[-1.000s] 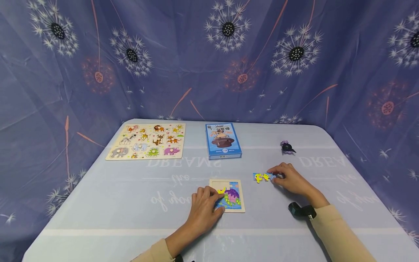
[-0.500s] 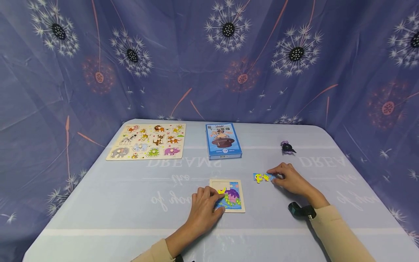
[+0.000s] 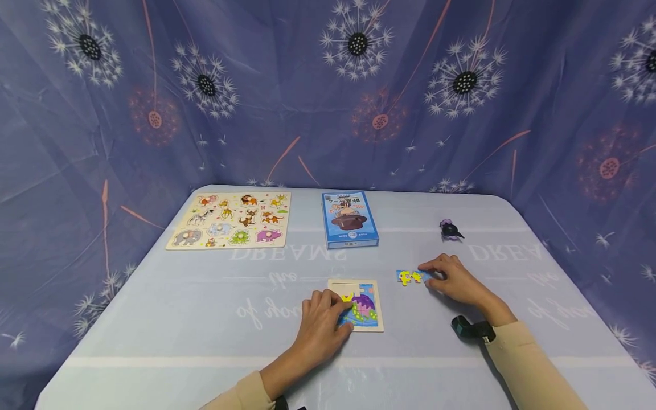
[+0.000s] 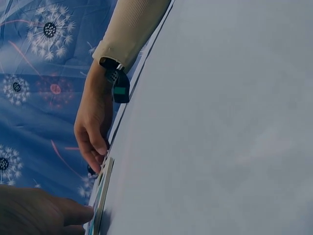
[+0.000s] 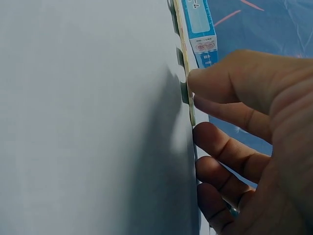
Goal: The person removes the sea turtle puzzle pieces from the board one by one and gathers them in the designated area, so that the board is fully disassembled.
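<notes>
Blue-purple curtain (image 3: 287, 85), dandelion print (image 3: 357, 44), behind pale table (image 3: 154, 330) with white lettering (image 3: 287, 254).

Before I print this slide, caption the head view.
Left fingers rest on a framed puzzle while right fingers pinch pieces outside it; an animal board and box lie behind.

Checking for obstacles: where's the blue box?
In the head view, the blue box lies midway across the table, toward the far edge, right of the animal board, beyond the puzzle tray.
</notes>
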{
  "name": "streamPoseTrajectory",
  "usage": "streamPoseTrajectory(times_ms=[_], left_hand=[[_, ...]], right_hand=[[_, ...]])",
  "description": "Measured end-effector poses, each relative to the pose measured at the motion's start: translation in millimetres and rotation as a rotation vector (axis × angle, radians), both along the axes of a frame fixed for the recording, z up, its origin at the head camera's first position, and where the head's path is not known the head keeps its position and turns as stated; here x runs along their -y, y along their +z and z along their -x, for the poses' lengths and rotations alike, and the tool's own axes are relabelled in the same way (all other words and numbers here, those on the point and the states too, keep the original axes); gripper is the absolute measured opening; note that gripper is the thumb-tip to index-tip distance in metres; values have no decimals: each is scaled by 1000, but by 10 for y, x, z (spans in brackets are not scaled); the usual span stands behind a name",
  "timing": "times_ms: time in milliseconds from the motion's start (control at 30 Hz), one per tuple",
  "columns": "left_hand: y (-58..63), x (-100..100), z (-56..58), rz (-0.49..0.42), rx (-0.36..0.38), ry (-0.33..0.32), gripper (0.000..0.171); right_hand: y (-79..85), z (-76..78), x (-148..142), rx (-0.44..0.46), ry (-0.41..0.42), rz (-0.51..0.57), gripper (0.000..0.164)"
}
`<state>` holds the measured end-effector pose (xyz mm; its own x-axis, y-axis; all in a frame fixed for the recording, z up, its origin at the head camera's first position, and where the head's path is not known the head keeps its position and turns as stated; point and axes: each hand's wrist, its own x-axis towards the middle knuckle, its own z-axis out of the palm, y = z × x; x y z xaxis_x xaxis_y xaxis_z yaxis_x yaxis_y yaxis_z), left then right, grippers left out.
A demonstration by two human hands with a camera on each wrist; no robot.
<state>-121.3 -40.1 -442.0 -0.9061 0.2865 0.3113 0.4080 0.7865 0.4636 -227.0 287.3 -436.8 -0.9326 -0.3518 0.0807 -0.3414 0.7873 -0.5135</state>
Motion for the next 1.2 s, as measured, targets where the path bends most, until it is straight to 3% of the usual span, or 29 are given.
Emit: streamPoseTrajectory(times_ms=[333, 567, 700, 1200], left_hand=[[-5, -172, 36, 0, -43, -41, 29], [-46, -194, 47, 23, -51, -43, 29], [-50, -188, 53, 29, -56, -38, 29], [-55, -184, 44, 50, -38, -42, 30]], right_hand=[[44, -19, 27, -10, -3, -1, 34], [85, -54, 150, -103, 1, 16, 31], [142, -75, 365, -121, 63, 0, 29], [218, -59, 1031, -16, 355, -104, 32]])
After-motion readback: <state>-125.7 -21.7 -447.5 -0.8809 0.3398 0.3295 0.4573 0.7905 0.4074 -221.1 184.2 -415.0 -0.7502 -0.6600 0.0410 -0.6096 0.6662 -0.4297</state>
